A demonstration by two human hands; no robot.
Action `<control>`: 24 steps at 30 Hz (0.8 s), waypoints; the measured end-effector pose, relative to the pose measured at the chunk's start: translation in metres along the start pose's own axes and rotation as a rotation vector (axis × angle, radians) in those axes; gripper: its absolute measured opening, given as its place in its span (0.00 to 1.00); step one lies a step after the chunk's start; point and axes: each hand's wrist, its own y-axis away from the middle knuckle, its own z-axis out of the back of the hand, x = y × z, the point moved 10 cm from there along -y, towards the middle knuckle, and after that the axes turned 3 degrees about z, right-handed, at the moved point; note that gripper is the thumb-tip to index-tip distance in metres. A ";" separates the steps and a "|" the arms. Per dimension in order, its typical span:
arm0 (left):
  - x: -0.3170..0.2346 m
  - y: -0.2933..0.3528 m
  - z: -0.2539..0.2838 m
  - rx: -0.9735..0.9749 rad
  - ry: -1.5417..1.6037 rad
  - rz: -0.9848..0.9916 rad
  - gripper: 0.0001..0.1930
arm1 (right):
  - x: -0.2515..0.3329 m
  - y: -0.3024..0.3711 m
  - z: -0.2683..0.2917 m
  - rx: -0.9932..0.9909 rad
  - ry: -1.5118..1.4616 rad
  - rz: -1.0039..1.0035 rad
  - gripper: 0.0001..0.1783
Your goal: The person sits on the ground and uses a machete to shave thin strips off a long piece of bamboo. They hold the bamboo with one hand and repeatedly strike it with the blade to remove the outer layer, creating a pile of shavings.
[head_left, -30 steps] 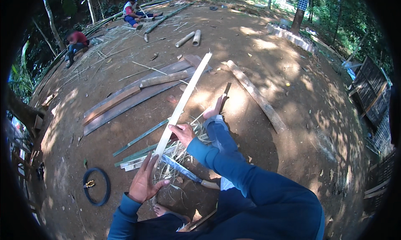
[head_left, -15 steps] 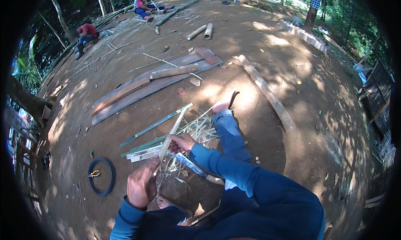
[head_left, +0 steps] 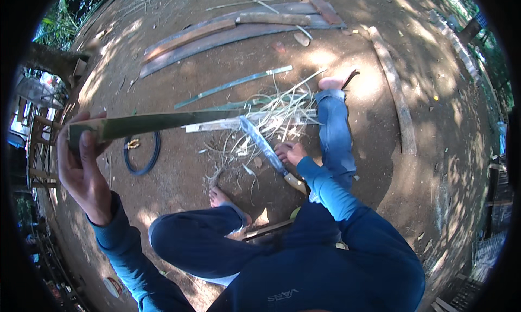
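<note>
My left hand (head_left: 86, 168) is raised at the left and closed round one end of a green bamboo strip (head_left: 168, 123). The strip reaches out level to the right over the ground, its green skin showing. Low by my outstretched leg, my right hand (head_left: 291, 152) has its fingers curled, with nothing visible in them. Beside it lies a machete (head_left: 263, 145), its blade pointing away and its pale wooden handle toward me. Past the blade is a heap of thin bamboo shavings (head_left: 285, 114), partly over pale split strips (head_left: 211, 125).
A separate green strip (head_left: 233, 86) lies beyond the heap. Farther off are dark planks (head_left: 201, 45) with wood pieces on them. A long pole (head_left: 393, 89) lies on the right. At the left is a black coil (head_left: 142, 171), partly behind the raised strip. My bare feet rest on the soil.
My left hand has swung left and up with the bamboo strip, which now lies level with its green side showing. My right hand has let go of it and moved right, beside the machete.
</note>
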 end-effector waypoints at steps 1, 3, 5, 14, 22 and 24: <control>-0.003 -0.005 0.012 -0.023 -0.043 -0.015 0.17 | -0.011 0.002 0.006 -0.039 0.136 0.057 0.17; -0.007 -0.011 0.035 -0.057 -0.140 -0.008 0.17 | -0.031 0.003 0.012 -0.139 0.498 0.186 0.20; 0.007 -0.014 0.028 -0.040 -0.157 0.007 0.16 | -0.062 0.010 0.021 -0.146 0.700 0.104 0.28; 0.049 -0.018 0.014 -0.055 -0.154 0.092 0.15 | -0.107 0.025 -0.009 0.169 1.107 -0.189 0.38; 0.045 -0.020 0.042 -0.088 -0.161 0.083 0.16 | -0.105 0.019 -0.011 0.147 1.087 -0.138 0.33; 0.044 -0.018 0.043 -0.058 -0.150 0.108 0.16 | -0.100 0.024 -0.011 0.140 1.031 -0.159 0.31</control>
